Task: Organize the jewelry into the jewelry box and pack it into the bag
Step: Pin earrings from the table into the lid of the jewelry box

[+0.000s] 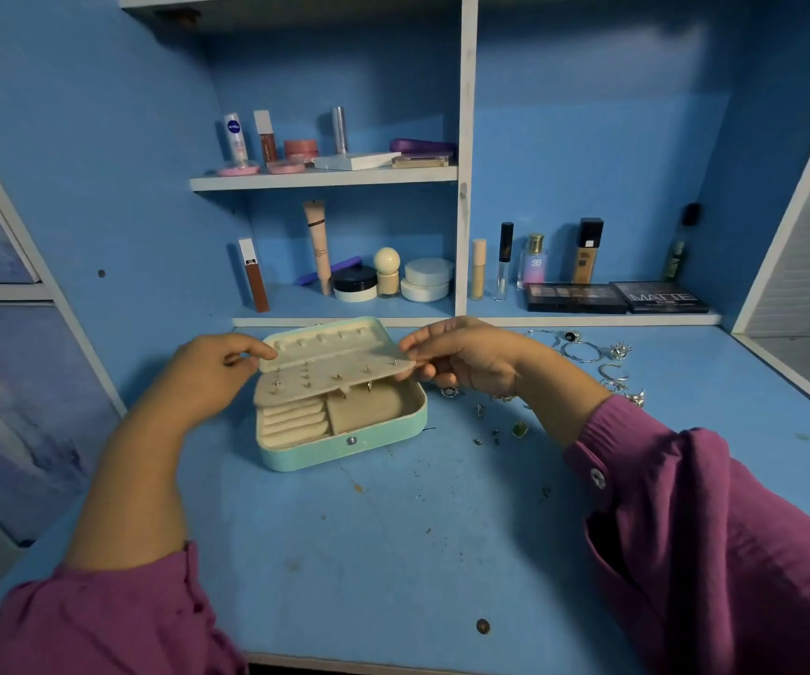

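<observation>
Two hands are being used on the earring panel [330, 370]: its ends are being pinched by the left hand [220, 367] and right hand [461, 360] above the open jewelry box [344, 443] on the tabletop [393, 552]. If tilted, studs are likely being loosened; rings [583, 353] are being left near the edge.

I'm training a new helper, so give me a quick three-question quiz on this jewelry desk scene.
1. True or false: the mint-green jewelry box is closed.
2. Which hands hold the cream earring panel? A) left only B) right only C) both
3. On which side of the box do the loose silver rings and hoops lie?

Key: 1 false, it is open. 2 C: left hand and right hand pinch its ends. 3 The right side.
</observation>
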Available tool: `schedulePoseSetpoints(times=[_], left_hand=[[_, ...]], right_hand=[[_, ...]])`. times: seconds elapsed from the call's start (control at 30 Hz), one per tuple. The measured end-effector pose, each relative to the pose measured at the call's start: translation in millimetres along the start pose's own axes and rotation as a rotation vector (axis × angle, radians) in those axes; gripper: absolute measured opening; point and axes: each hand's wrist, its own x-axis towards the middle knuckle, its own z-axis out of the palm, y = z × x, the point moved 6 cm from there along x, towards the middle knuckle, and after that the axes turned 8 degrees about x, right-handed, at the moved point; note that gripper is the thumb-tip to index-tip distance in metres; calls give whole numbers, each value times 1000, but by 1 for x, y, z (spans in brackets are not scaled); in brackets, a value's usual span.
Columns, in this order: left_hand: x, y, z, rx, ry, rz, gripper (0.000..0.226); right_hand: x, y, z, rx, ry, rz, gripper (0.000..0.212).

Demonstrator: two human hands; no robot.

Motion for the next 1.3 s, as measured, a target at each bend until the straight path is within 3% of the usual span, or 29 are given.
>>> schedulePoseSetpoints(times=[0.2,0.43,0.87,1.1,1.3], left_hand=[[-3,-11,4,-267,-101,-44,36],[-1,-14,10,-442,51,-101,3],[2,-12,24,-659,142,-105,7],[10,-23,38,-728,129,-172,13],[12,-25,42,-783,122,-198,11]], right_hand=[[0,-10,2,146,54,-140,16],[-4,-17,-2,194,80,-228,19],[-50,-27,-38,-633,249,-57,15],[-76,-20,-51,-877,217,90,7],[-84,-14,-52,-1031,176,242,17]])
